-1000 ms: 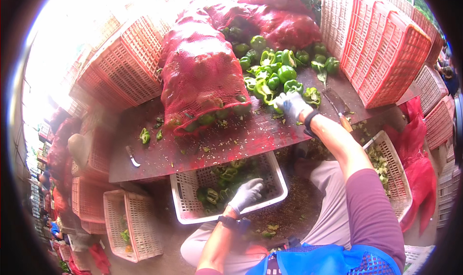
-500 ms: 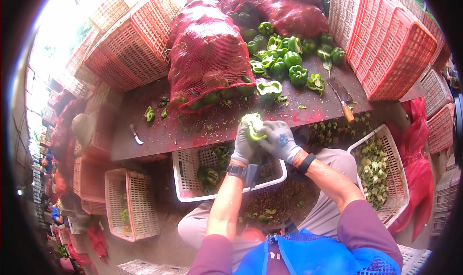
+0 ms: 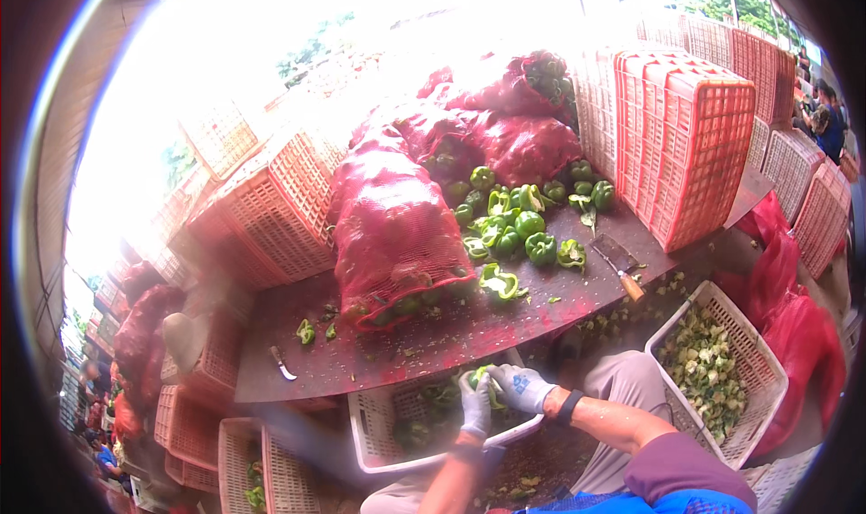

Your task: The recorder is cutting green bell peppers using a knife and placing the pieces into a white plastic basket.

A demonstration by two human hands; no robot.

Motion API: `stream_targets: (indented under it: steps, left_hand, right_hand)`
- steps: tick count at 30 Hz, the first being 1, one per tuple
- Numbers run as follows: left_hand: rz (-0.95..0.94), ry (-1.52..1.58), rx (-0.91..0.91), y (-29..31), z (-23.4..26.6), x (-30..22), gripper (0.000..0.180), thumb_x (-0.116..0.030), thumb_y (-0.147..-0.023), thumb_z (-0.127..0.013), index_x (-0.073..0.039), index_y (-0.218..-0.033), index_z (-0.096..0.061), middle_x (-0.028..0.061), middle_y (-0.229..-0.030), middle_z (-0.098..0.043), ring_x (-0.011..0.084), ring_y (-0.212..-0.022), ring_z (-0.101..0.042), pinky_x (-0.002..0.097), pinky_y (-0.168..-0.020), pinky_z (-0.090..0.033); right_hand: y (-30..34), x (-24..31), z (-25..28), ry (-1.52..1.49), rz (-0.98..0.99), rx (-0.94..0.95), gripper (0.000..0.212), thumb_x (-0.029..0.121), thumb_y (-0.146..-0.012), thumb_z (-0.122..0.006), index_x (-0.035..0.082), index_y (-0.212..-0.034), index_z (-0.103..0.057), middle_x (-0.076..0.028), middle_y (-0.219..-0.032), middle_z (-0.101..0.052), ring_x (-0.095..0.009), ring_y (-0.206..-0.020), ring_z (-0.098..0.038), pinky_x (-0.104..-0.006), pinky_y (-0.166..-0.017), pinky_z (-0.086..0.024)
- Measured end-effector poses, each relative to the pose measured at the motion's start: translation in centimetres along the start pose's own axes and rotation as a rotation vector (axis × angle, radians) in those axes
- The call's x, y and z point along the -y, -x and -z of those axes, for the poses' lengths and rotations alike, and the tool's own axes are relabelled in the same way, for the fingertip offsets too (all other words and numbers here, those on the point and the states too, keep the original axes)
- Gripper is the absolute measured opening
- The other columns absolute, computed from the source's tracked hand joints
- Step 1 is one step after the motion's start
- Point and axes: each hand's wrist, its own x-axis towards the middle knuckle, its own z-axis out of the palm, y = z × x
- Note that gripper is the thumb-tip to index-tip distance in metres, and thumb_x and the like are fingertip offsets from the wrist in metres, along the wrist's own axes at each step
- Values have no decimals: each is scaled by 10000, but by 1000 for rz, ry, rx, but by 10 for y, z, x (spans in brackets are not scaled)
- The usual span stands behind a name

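Observation:
Both my hands wear grey work gloves and meet over the near edge of a dark table (image 3: 361, 375). My left hand (image 3: 475, 408) is closed around a green bell pepper (image 3: 478, 376), of which only a small part shows. The fingers of my right hand (image 3: 524, 390) are curled against the pepper from the right; their tips are partly hidden. Below the hands stands a white crate (image 3: 363, 435) with green peppers in it. On the table lie whole and cut-open green peppers (image 3: 541, 249), and a pepper half (image 3: 498, 281) sits nearest.
A large red mesh sack (image 3: 397, 234) of peppers lies on the table. A wooden-handled cleaver (image 3: 619, 263) rests at right, a small knife (image 3: 282, 364) at left. A crate of pale pepper cores (image 3: 704, 361) stands at lower right. Stacked pink crates (image 3: 677, 144) flank the table.
The view has tilted up, so the table and hands appear lower in the picture. The pepper's pale open inside showed before; now less of it is visible between my hands.

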Motion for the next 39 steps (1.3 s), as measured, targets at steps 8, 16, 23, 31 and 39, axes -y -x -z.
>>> stream_targets:
  steps: [8, 16, 23, 31, 39]
  left_hand:
    - [74, -3, 23, 36, 10, 26, 444, -338, -996, -638, -49, -1317, -537, 142, -1172, -655, 218, -1034, -641, 368, -912, -529]
    - [-19, -124, 27, 38, 16, 25, 378, -272, -955, -687, -30, -1238, -619, 107, -1121, -681, 187, -1004, -647, 340, -888, -532]
    - [105, 355, 231, 32, 0, -1, 383, -240, -966, -669, -26, -1273, -588, 63, -1162, -664, 147, -1051, -646, 324, -929, -548]
    - [-78, -902, 391, 0, 110, -71, 804, -420, -869, -760, -103, -1537, -444, 230, -1455, -543, 344, -1348, -540, 405, -1121, -438]
    - [362, -110, 464, -2, 97, -29, 552, -203, -1005, -660, -48, -1502, -475, 46, -1118, -618, 121, -932, -569, 266, -788, -468]
  right_hand:
    - [43, 13, 0, 115, 16, 225, 430, 322, -968, -612, 147, -1349, -516, -189, -1037, -692, -402, -927, -704, -530, -759, -568]
    - [35, 13, -2, -139, -132, 86, 294, 362, -966, -604, 138, -1157, -610, -207, -918, -720, -422, -850, -707, -522, -732, -555]
    - [25, -26, -2, -1140, -267, 35, 186, 228, -1004, -589, 59, -1075, -625, 0, -873, -625, -137, -738, -609, -329, -675, -535]
    - [86, -103, 181, 211, -589, -54, 285, 256, -948, -597, 105, -1187, -638, -115, -1043, -671, -270, -918, -669, -419, -800, -548]
    - [17, -144, 153, 356, -235, -111, 443, 319, -885, -678, 133, -1286, -638, -185, -1180, -669, -382, -1092, -668, -489, -935, -540]
